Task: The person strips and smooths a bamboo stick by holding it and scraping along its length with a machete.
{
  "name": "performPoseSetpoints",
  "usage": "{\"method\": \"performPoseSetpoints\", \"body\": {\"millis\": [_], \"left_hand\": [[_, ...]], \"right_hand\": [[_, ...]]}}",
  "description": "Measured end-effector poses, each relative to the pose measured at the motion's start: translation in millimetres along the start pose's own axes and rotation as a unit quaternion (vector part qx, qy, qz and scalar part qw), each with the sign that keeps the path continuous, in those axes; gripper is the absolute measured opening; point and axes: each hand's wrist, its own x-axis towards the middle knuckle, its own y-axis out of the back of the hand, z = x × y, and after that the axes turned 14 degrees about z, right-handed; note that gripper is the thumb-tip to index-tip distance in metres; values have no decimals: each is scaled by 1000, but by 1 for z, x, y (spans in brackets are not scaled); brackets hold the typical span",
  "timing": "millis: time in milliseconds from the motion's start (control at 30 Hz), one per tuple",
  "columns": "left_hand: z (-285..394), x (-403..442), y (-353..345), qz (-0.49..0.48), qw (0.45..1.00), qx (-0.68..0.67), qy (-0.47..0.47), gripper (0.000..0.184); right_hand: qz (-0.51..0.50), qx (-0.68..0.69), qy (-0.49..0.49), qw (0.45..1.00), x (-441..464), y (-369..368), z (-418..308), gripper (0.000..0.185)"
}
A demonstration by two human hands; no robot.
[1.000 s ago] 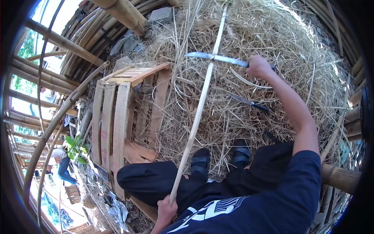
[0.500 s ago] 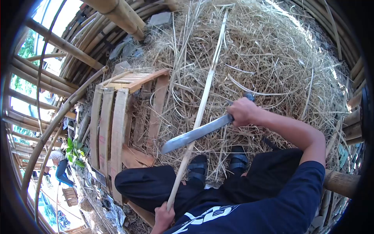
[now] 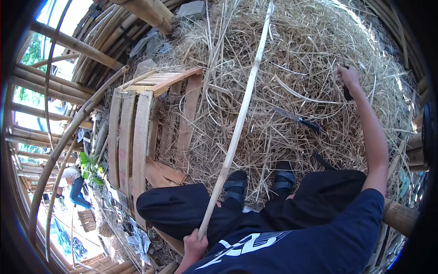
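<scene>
My left hand (image 3: 195, 242) is closed around the lower end of a long pale split bamboo strip (image 3: 240, 119), near my lap. The strip slants up and away over the straw. My right hand (image 3: 349, 78) is out to the far right above the straw, closed around the dark handle of the machete (image 3: 347, 94); its blade cannot be made out here. A knife with a black handle (image 3: 310, 124) lies on the straw between my feet and my right hand, its blade partly among the stalks.
A slatted wooden crate (image 3: 142, 109) lies to the left of the strip. Straw and shavings (image 3: 292, 50) cover the ground. Bamboo poles (image 3: 77, 48) form a fence at the left, with another person (image 3: 75, 182) beyond it. My sandalled feet (image 3: 236, 185) are in front of me.
My right hand has moved up and right, taking the machete off the bamboo strip. The black-handled knife has come into view. My left hand still holds the strip.
</scene>
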Motion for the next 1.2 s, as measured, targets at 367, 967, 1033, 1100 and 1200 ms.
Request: {"method": "performPoseSetpoints", "body": {"millis": [367,967,1033,1100,1200], "left_hand": [[15,19,17,-136,953,-182,200,34],[11,-18,28,-198,943,-243,113,35],[6,-23,25,-184,946,-244,104,36],[-5,-34,20,-181,948,-237,110,35],[-9,-47,33,-160,965,-194,73,33]], "right_hand": [[-160,-209,269,926,-163,37,-82,37],[-181,79,34,980,-225,51,-107,16],[-168,134,-40,976,-227,53,-113,12],[-163,144,-66,974,-230,59,-118,12],[-157,178,-93,967,-224,61,-115,16]]}}
